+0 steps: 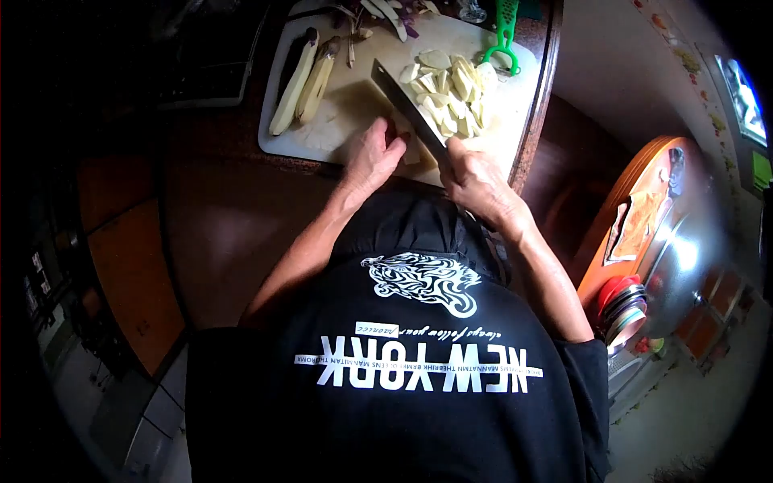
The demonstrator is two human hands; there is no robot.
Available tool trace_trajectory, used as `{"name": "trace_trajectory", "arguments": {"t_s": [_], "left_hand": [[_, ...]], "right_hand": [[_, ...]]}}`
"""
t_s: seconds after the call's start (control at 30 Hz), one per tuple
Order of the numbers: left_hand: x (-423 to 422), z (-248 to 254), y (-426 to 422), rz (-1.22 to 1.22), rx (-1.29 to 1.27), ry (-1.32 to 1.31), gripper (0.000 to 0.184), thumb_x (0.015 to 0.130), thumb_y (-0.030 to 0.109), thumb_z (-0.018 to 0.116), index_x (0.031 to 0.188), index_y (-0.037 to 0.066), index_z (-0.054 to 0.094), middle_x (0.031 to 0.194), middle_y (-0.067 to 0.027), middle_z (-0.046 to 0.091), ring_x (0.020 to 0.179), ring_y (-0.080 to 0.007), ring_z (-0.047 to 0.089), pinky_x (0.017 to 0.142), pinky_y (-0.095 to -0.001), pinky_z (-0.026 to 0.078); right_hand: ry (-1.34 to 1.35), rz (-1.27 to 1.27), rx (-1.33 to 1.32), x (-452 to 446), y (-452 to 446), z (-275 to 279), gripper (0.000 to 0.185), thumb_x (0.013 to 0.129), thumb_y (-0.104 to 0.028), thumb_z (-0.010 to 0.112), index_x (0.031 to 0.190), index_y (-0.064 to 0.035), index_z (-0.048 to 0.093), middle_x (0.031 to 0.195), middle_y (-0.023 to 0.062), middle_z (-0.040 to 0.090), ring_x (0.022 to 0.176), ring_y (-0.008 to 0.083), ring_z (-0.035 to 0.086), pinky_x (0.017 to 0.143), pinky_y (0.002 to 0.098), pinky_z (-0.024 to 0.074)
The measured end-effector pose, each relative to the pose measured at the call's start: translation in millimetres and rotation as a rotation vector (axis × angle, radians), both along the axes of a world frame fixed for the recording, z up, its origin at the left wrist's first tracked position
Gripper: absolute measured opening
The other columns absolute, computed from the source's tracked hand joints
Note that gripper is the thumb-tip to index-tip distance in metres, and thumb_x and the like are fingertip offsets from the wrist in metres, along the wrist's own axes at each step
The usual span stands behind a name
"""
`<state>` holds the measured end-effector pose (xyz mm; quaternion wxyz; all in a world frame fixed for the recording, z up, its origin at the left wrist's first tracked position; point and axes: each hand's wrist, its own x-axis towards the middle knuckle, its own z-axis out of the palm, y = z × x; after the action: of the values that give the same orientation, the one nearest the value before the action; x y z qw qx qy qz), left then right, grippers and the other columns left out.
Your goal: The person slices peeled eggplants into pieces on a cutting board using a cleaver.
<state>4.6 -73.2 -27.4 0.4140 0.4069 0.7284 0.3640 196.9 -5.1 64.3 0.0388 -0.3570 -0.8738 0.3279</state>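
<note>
My right hand (479,181) is closed round the handle of a kitchen knife (407,109). Its broad dark blade points up and left across the white cutting board (515,97). Left of the blade, my left hand (374,153) has its fingers curled low over the board's near edge; what they may hold is hidden. Pale cut pieces (455,97) are heaped just right of the blade. Two peeled eggplants (295,84) with dark stem ends lie side by side at the board's left.
A green peeler (503,40) rests at the board's upper right. Purple-edged peelings (390,16) lie along the far edge. The counter edge (535,121) runs down the right side. Farther right are stacked bowls (622,310) and a round wooden board (616,217).
</note>
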Motion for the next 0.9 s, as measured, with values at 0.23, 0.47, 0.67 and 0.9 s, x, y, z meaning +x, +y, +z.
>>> {"name": "trace_trajectory", "arguments": {"t_s": [0.23,0.47,0.67,0.9], "left_hand": [[3.5,12.7,-2.8,0.022,0.042,0.001,0.033,0.087,0.027,0.061,0.101,-0.003,0.061,0.089,-0.0239,0.067,0.082,-0.0411,0.065,0.074,-0.0458,0.05],[-0.6,11.3,-1.5,-0.082,-0.055,0.075,0.036,0.088,0.03,0.061,0.103,-0.003,0.065,0.095,-0.0253,0.068,0.088,-0.0422,0.065,0.075,-0.0464,0.05],[-2.2,14.7,0.0,-0.102,-0.119,0.216,0.033,0.084,0.019,0.059,0.097,-0.011,0.055,0.086,-0.0247,0.064,0.079,-0.0331,0.061,0.077,-0.0431,0.049],[2.8,20.8,-14.1,0.078,-0.138,-0.019,0.035,0.083,0.018,0.061,0.103,-0.008,0.05,0.092,-0.0249,0.064,0.084,-0.0351,0.062,0.078,-0.0452,0.049]], "right_hand": [[0.024,-0.07,-0.03,16.4,-7.3,25.6,0.014,0.087,-0.009,0.057,0.086,-0.001,0.046,0.062,0.0243,0.056,0.065,0.0436,0.061,0.061,0.0516,0.0471],[-0.09,0.031,-0.055,24.7,-9.4,35.9,0.015,0.086,-0.008,0.058,0.089,-0.0008,0.046,0.07,0.0237,0.059,0.068,0.0442,0.061,0.061,0.0507,0.047],[-0.014,0.088,0.072,2.9,-5.8,-3.5,0.014,0.087,-0.009,0.057,0.087,-0.0014,0.046,0.064,0.0224,0.058,0.063,0.0421,0.061,0.057,0.0493,0.0471],[0.014,0.044,0.074,-9.1,-4.7,-2.2,0.012,0.087,-0.009,0.058,0.086,-0.0018,0.048,0.064,0.0228,0.06,0.064,0.0421,0.062,0.058,0.0494,0.0476]]}}
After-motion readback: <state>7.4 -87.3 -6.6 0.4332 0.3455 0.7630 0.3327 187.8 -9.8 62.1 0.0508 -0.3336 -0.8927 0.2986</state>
